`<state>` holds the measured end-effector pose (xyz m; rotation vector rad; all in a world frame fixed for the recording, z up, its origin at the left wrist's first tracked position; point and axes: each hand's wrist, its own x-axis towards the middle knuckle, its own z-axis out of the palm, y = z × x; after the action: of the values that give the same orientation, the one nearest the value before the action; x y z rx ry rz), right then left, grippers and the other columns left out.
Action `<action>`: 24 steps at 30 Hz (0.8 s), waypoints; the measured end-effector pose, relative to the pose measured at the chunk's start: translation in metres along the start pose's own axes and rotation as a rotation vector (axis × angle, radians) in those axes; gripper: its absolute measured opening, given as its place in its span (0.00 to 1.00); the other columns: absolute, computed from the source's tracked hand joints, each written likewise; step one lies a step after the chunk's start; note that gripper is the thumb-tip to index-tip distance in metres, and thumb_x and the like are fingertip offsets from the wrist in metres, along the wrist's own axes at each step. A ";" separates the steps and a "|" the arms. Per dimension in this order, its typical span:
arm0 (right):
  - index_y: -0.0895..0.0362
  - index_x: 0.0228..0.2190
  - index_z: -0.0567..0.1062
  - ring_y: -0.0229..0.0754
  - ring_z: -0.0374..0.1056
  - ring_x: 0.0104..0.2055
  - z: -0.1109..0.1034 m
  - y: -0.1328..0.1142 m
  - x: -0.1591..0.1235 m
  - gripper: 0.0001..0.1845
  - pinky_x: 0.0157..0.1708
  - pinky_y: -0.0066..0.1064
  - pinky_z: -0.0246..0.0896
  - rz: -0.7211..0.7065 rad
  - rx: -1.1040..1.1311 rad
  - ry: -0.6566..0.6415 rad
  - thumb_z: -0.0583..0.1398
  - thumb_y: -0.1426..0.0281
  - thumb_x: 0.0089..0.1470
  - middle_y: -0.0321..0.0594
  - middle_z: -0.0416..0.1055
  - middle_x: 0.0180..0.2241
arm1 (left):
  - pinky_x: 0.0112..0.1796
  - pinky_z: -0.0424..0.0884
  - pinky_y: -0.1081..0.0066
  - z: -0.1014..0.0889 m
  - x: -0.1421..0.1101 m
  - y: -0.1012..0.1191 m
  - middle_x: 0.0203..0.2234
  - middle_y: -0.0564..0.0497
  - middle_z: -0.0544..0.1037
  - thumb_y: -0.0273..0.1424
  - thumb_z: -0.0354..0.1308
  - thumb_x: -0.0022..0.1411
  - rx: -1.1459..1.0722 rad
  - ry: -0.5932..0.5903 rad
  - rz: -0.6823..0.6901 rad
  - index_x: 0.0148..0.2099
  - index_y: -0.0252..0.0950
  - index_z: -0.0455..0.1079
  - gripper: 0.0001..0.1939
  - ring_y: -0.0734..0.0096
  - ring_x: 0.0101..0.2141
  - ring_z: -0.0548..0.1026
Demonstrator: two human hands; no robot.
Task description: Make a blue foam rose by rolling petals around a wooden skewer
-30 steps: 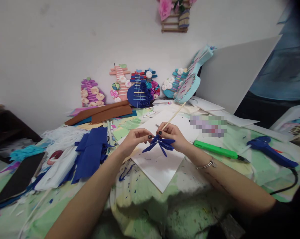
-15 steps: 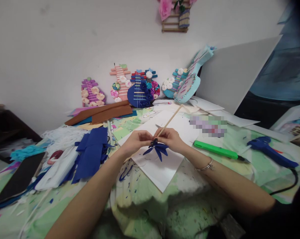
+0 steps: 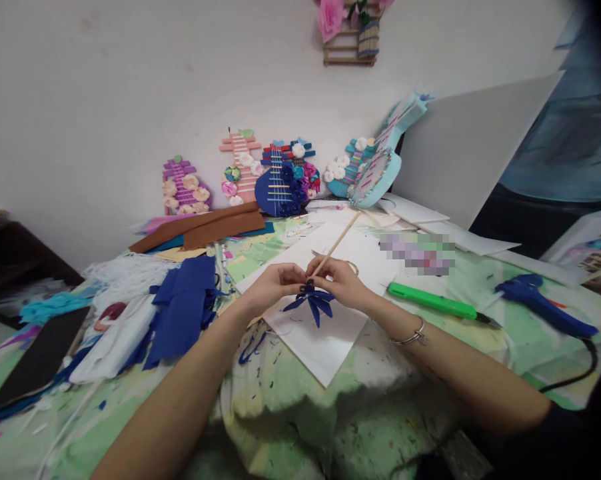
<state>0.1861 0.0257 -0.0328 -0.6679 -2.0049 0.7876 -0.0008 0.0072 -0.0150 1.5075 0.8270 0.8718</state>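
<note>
My left hand (image 3: 273, 288) is closed in a pinch at the top of a dark blue flower (image 3: 314, 305), whose pointed petals spread downward. My right hand (image 3: 344, 285) pinches a thin wooden stick (image 3: 338, 241) close to the flower. The stick slants up and away to the right, and its lower end is hidden by the fingers. Both hands meet over white paper (image 3: 325, 357) lying on the table. Exactly how the flower joins the stick is hidden behind the fingertips.
At right lie a green utility knife (image 3: 430, 301) and a blue glue gun (image 3: 545, 303). Folded dark blue material (image 3: 183, 310), a white box-like object (image 3: 113, 340) and a black phone-like slab (image 3: 38, 363) lie at left. Decorated instrument shapes (image 3: 275, 187) lean against the wall.
The blue flower has shifted slightly left and turned a little, its petals looking more spread. The stick's far end has moved slightly left with it. Both hands keep their pinch.
</note>
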 end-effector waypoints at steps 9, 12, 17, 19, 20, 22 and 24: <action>0.58 0.30 0.70 0.36 0.67 0.33 0.000 -0.003 0.000 0.13 0.34 0.28 0.61 -0.022 0.050 -0.002 0.53 0.61 0.58 0.38 0.68 0.32 | 0.30 0.65 0.74 -0.005 0.000 -0.001 0.25 0.52 0.74 0.26 0.68 0.44 0.006 0.035 0.005 0.32 0.31 0.69 0.12 0.77 0.27 0.71; 0.58 0.30 0.70 0.36 0.68 0.33 -0.001 -0.004 0.000 0.14 0.34 0.28 0.61 -0.014 0.067 0.012 0.54 0.61 0.58 0.39 0.67 0.32 | 0.30 0.65 0.74 -0.006 0.001 0.000 0.23 0.53 0.73 0.25 0.67 0.43 0.016 0.055 -0.005 0.31 0.31 0.68 0.12 0.78 0.25 0.71; 0.58 0.29 0.71 0.36 0.67 0.31 -0.001 -0.006 0.000 0.13 0.32 0.28 0.61 -0.003 0.041 0.016 0.54 0.62 0.57 0.38 0.69 0.30 | 0.28 0.66 0.75 -0.005 0.000 0.001 0.21 0.56 0.71 0.23 0.67 0.40 0.054 0.085 -0.002 0.28 0.31 0.65 0.13 0.79 0.23 0.70; 0.58 0.30 0.71 0.36 0.68 0.31 -0.001 -0.007 0.000 0.12 0.32 0.28 0.62 0.009 0.024 0.005 0.55 0.63 0.57 0.38 0.70 0.29 | 0.28 0.66 0.74 -0.004 0.000 0.001 0.21 0.56 0.71 0.23 0.67 0.40 0.058 0.086 0.007 0.28 0.32 0.64 0.14 0.79 0.23 0.70; 0.58 0.30 0.71 0.36 0.69 0.30 -0.001 -0.007 0.000 0.11 0.32 0.28 0.62 0.014 0.014 0.002 0.55 0.64 0.57 0.38 0.70 0.28 | 0.28 0.66 0.74 -0.004 0.000 0.001 0.21 0.56 0.71 0.24 0.67 0.40 0.060 0.087 0.009 0.28 0.32 0.64 0.14 0.78 0.23 0.70; 0.58 0.31 0.71 0.37 0.69 0.30 -0.001 -0.007 0.000 0.10 0.32 0.28 0.62 0.020 -0.001 0.001 0.55 0.64 0.56 0.38 0.71 0.28 | 0.28 0.66 0.74 -0.003 0.001 0.001 0.21 0.56 0.71 0.23 0.67 0.39 0.065 0.093 0.011 0.27 0.32 0.62 0.15 0.78 0.23 0.70; 0.58 0.31 0.72 0.37 0.70 0.31 -0.001 -0.007 0.000 0.10 0.33 0.28 0.62 0.029 -0.006 0.006 0.56 0.64 0.56 0.38 0.71 0.28 | 0.28 0.67 0.73 -0.003 0.001 0.002 0.20 0.56 0.71 0.23 0.67 0.39 0.073 0.112 0.016 0.26 0.33 0.61 0.16 0.78 0.23 0.69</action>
<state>0.1861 0.0217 -0.0275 -0.7041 -1.9969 0.7959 -0.0025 0.0090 -0.0132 1.5408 0.9383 0.9535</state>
